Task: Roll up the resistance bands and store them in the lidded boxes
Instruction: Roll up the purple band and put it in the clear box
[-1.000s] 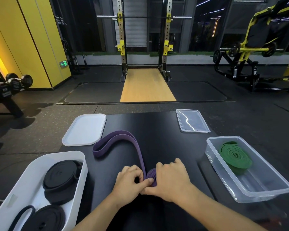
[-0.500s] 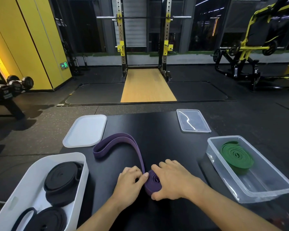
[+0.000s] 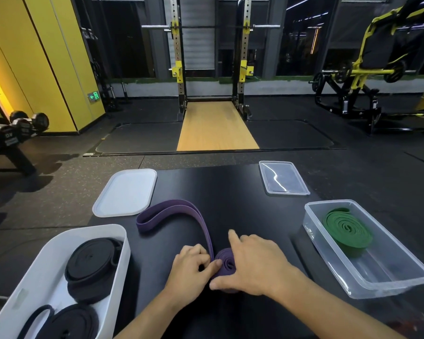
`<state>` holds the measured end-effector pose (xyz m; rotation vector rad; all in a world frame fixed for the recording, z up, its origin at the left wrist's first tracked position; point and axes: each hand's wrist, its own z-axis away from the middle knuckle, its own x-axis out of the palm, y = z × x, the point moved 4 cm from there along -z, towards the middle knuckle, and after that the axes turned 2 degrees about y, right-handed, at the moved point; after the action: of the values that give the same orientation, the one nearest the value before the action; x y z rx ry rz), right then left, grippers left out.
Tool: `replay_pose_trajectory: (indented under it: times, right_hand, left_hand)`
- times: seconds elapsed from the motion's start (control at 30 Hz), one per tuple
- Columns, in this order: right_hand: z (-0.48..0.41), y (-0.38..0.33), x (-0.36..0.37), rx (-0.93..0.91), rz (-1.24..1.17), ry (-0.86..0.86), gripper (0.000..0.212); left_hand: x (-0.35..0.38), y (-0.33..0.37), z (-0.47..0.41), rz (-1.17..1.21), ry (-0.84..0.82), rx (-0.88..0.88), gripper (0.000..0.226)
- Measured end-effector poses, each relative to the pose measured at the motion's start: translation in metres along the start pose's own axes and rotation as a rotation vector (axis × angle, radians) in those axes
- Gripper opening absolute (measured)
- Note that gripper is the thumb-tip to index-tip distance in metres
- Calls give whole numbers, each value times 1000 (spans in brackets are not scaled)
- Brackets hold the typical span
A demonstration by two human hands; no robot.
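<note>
A purple resistance band [image 3: 181, 211] lies on the black table [image 3: 230, 187], its near end wound into a small coil [image 3: 224, 263]. My left hand [image 3: 190, 270] pinches the coil's left side, thumb on its face. My right hand [image 3: 257, 263] wraps the coil's right side, fingers spread. The loose part loops away to the left. A white box [image 3: 47, 260] at the near left holds rolled black bands [image 3: 91, 263]. A clear box [image 3: 402, 275] at the right holds a rolled green band [image 3: 345, 228].
A white lid [image 3: 125, 192] lies at the table's far left and a clear lid [image 3: 283, 178] at the far right. Beyond the table are a squat rack [image 3: 211, 57] with a wooden platform, a dumbbell rack [image 3: 8, 135] on the left and a yellow machine [image 3: 377, 69] on the right.
The purple coil has grown and now shows between my hands. My right hand has opened its fingers and shifted right; the loose loop has become shorter.
</note>
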<state>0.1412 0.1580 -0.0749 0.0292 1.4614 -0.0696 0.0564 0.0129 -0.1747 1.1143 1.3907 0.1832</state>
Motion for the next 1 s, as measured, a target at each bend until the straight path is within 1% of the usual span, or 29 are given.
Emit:
replay_pose_trajectory:
  times: [0.07, 0.13, 0.23, 0.43, 0.6, 0.7, 0.8, 0.87, 1.0]
  right_hand:
    - [1, -8, 0, 48, 71, -26, 113]
    - [-2, -14, 4, 52, 94, -71, 102]
    - [-9, -13, 7, 44, 105, -42, 92]
    - [-13, -6, 14, 2, 63, -34, 83]
    - [-11, -1, 14, -117, 56, -45, 74]
    - [-13, 3, 10, -190, 59, -89, 74]
    - [-18, 6, 6, -248, 20, -172, 79]
    - [-21, 6, 5, -303, 39, -216, 80]
    - [-27, 7, 6, -355, 73, -233, 82]
  left_hand:
    - [1, -2, 0, 27, -10, -13, 52]
    - [2, -5, -1, 39, -20, -20, 51]
    - [2, -5, -1, 51, -26, -18, 51]
    - [0, -4, 0, 34, 3, -22, 52]
    - [-1, -2, -1, -3, 51, -25, 49]
    - [0, -4, -1, -30, 57, -8, 49]
    - [1, -4, -1, -21, 66, -4, 48]
    - [1, -5, 0, -8, 57, -18, 46]
    - [-2, -3, 2, 8, 43, -22, 48]
